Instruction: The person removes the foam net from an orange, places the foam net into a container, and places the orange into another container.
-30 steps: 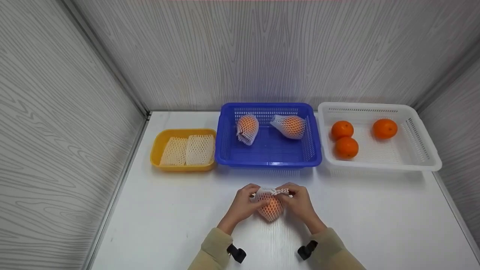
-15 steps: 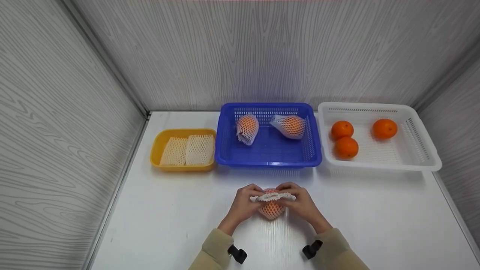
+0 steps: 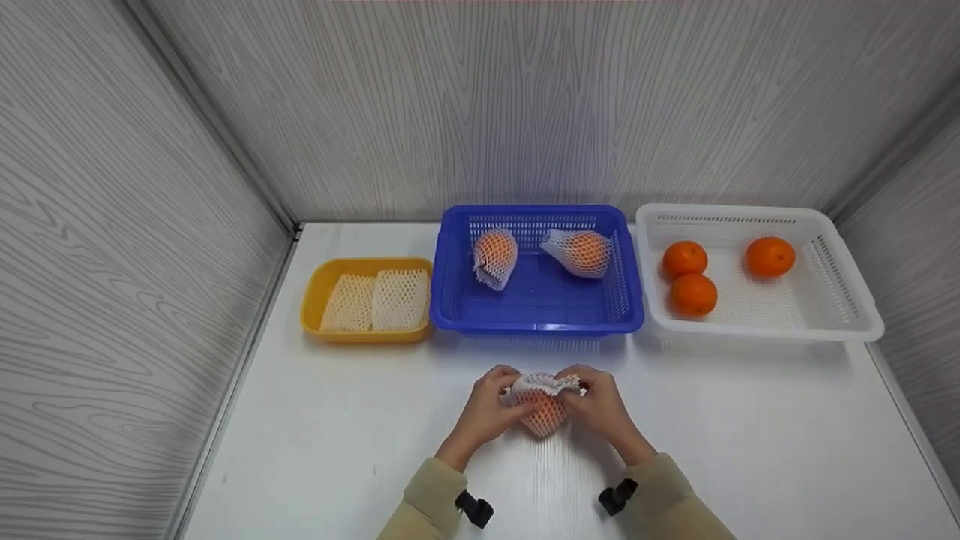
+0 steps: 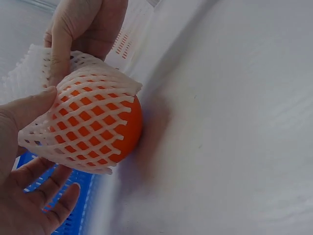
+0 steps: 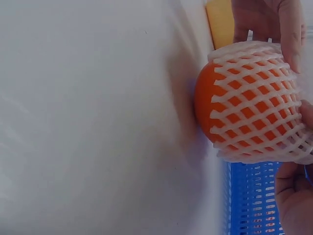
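Observation:
An orange in a white foam net sleeve (image 3: 541,420) is between my two hands, low over the white table in the head view. My left hand (image 3: 486,411) grips the sleeve's left side, with its thumb across the front. On the other side my right hand (image 3: 598,405) pinches the bunched upper edge of the sleeve. The wrist views show the bare end of the orange (image 4: 131,129) poking out of the sleeve's lower end. In the right wrist view the foam net (image 5: 259,103) is stretched snugly round the fruit.
A blue basket (image 3: 536,327) behind the hands holds two net-wrapped oranges. To its left, a yellow tray (image 3: 311,300) contains flat foam nets (image 3: 401,300). A white basket (image 3: 765,330) at the right has three bare oranges (image 3: 769,257). Panels wall the table at back and sides.
Half a second ago the sleeve's upper edge was folded towards me between both hands; now it stands up and back again. My right hand has shifted slightly left and away from me.

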`<state>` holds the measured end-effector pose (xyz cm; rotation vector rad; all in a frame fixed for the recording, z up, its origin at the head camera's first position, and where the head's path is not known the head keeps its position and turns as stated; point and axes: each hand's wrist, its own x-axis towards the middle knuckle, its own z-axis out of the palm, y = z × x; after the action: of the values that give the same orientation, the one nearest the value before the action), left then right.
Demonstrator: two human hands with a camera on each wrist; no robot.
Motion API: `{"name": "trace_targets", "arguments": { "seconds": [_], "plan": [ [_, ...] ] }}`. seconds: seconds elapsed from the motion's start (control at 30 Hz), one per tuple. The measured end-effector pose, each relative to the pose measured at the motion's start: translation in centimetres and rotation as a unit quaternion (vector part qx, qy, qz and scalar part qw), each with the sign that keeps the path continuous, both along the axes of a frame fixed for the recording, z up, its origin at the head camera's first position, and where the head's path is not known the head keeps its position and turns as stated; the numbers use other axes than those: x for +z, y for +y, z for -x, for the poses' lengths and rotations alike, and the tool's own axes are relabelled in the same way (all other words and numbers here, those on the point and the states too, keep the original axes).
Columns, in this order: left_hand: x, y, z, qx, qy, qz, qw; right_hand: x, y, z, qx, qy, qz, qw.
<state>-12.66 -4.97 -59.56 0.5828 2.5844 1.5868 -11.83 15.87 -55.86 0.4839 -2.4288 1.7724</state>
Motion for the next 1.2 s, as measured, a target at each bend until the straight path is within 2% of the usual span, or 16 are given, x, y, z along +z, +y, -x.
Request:
{"name": "trace_targets", "arguments": {
  "seconds": [0.2, 0.43, 0.6, 0.77, 0.83, 1.03, 1.2],
  "plan": [
    [0.1, 0.1, 0.1, 0.004, 0.028, -0.017, 0.9995, 0.3, -0.1, 0.0, 0.011, -0.024, 0.005, 1.000],
    [0.2, 0.4, 0.4, 0.008, 0.073, -0.037, 0.9966, 0.2, 0.4, 0.2, 0.040, -0.016, -0.002, 0.999],
    [0.3, 0.5, 0.3, 0.003, 0.055, -0.033, 0.9980, 0.1, 0.5, 0.0, 0.022, -0.008, -0.028, 0.999],
    [0.3, 0.4, 0.0, 0.002, 0.018, -0.004, 0.9998, 0.3, 0.3, -0.1, -0.009, -0.028, -0.019, 0.999],
    [0.3, 0.4, 0.0, 0.001, 0.017, 0.001, 0.9999, 0.3, 0.2, -0.1, -0.011, -0.038, -0.012, 0.999],
    [0.3, 0.3, 0.2, 0.011, 0.043, -0.004, 0.9990, 0.2, 0.5, -0.1, 0.008, -0.044, -0.005, 0.999],
    [0.5, 0.4, 0.4, 0.033, 0.060, -0.005, 0.9977, -0.3, 1.0, 0.0, 0.052, -0.052, -0.012, 0.997]
  ]
}}
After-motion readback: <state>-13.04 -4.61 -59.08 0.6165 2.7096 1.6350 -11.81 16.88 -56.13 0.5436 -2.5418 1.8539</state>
